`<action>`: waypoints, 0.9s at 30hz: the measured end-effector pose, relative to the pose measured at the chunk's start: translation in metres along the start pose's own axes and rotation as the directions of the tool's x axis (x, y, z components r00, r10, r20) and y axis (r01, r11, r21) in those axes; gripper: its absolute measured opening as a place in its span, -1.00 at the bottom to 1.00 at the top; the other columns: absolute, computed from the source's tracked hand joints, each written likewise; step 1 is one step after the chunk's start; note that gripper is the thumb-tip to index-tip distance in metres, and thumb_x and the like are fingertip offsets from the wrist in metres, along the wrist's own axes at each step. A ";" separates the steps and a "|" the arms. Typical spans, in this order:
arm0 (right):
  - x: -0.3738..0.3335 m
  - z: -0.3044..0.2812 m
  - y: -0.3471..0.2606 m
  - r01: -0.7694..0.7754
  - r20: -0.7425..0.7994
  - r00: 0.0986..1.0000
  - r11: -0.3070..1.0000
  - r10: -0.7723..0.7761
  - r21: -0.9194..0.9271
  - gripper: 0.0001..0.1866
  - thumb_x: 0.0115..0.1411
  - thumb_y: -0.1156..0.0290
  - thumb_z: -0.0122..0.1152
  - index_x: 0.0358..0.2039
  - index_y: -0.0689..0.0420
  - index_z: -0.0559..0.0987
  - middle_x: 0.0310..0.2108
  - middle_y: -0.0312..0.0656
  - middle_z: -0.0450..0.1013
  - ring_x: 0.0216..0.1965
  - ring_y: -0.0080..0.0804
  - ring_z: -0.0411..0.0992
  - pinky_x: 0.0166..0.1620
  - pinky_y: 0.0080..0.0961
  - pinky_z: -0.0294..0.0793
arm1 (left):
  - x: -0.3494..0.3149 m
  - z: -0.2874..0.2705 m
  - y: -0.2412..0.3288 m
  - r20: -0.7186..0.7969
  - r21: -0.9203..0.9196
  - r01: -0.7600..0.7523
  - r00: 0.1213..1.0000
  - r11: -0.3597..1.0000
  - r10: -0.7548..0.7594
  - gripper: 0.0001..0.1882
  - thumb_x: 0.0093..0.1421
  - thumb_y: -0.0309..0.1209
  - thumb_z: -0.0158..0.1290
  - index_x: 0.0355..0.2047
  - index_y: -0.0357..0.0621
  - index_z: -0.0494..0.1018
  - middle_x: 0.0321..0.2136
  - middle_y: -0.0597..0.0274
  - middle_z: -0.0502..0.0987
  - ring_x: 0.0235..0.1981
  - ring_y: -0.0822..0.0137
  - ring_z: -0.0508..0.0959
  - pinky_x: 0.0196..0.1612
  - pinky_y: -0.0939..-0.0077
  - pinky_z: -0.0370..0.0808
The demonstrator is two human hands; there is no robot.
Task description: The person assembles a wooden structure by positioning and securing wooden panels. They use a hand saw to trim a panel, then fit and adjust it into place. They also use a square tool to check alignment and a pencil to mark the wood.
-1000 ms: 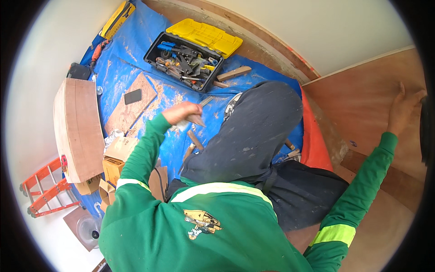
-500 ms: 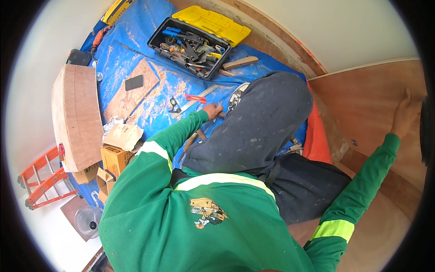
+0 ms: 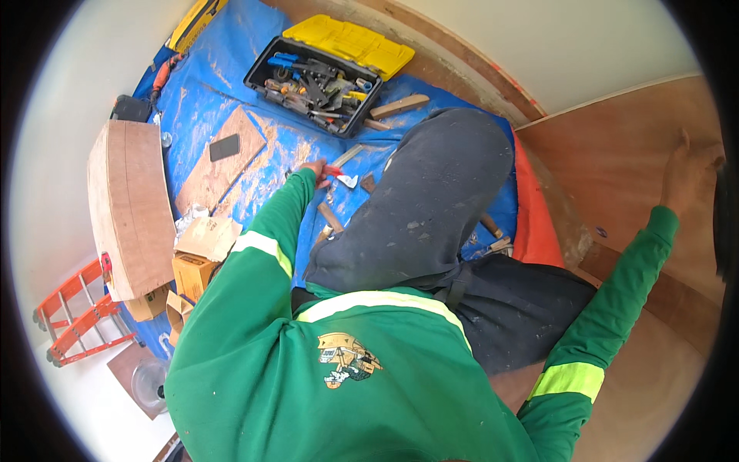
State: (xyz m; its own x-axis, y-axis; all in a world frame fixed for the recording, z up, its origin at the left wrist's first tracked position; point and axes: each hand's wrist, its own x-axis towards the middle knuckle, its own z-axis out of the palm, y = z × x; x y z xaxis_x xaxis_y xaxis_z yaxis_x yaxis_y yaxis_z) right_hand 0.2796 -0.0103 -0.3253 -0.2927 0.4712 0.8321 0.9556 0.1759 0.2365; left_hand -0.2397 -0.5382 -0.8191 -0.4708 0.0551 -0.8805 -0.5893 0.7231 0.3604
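Note:
My left hand [image 3: 314, 171] is closed round a red-handled tool with a broad pale blade [image 3: 348, 181], which looks like a putty knife. It is low over the blue tarp, beside a metal rule [image 3: 346, 156] that lies partly behind the hand. A small brown block [image 3: 368, 182] sits just right of the blade. Far to the right, my right hand [image 3: 687, 181] rests against an upright plywood panel [image 3: 616, 142], thumb apart from the fingers. Its fingertips reach a dark edge at the picture's rim and are partly lost there.
An open black toolbox [image 3: 315, 85] with a yellow lid stands at the back, full of hand tools. A phone [image 3: 225, 147] lies on a board [image 3: 204, 185]. Cardboard boxes [image 3: 192, 269], a plywood box [image 3: 135, 200] and an orange ladder [image 3: 81, 316] are at left.
My left hand has moved left from beside my knee and taken hold of the red-handled tool that lay across the rule. My right hand stays on the panel.

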 end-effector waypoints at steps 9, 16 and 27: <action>-0.011 -0.017 -0.016 0.035 -0.172 0.985 0.996 -0.020 0.081 -0.07 0.38 -0.25 0.16 0.52 0.11 0.19 0.48 0.18 0.16 0.51 0.15 0.09 0.42 0.15 0.22 | -0.145 -0.031 0.060 0.253 -0.182 -0.713 0.631 0.677 0.733 -0.74 0.51 -0.22 0.08 0.03 -0.08 0.37 -0.15 0.22 0.60 -0.16 0.28 0.68 -0.14 0.21 0.73; -0.003 -0.023 -0.010 0.009 -0.129 0.992 0.985 0.013 0.173 -0.07 0.37 -0.18 0.23 0.55 0.05 0.15 0.55 0.10 0.03 0.56 0.17 -0.04 0.48 0.20 0.07 | -0.360 -0.034 0.177 0.315 -0.523 -0.803 0.130 0.286 0.940 -0.64 0.55 -0.08 0.00 0.05 -0.12 0.42 -0.14 0.21 0.61 -0.13 0.34 0.65 -0.07 0.34 0.62; -0.005 -0.092 -0.006 -0.320 0.400 0.901 0.880 0.168 0.351 -0.01 0.33 0.22 0.33 0.60 0.11 -0.04 0.60 0.03 -0.14 0.61 0.08 -0.16 0.50 0.31 0.04 | -0.550 0.054 0.239 0.827 -0.026 -0.867 0.261 0.497 0.499 -0.66 0.21 -0.37 0.24 -0.11 -0.11 0.35 -0.36 0.34 0.41 -0.35 0.50 0.51 -0.43 0.51 0.55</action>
State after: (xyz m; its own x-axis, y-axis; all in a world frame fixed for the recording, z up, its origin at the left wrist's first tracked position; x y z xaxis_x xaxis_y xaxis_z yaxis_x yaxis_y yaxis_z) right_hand 0.2785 -0.0929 -0.2846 -0.1174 0.7996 0.5890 0.9222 0.3078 -0.2340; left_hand -0.0865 -0.3580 -0.2655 0.1258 0.9441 -0.3047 0.0980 0.2938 0.9508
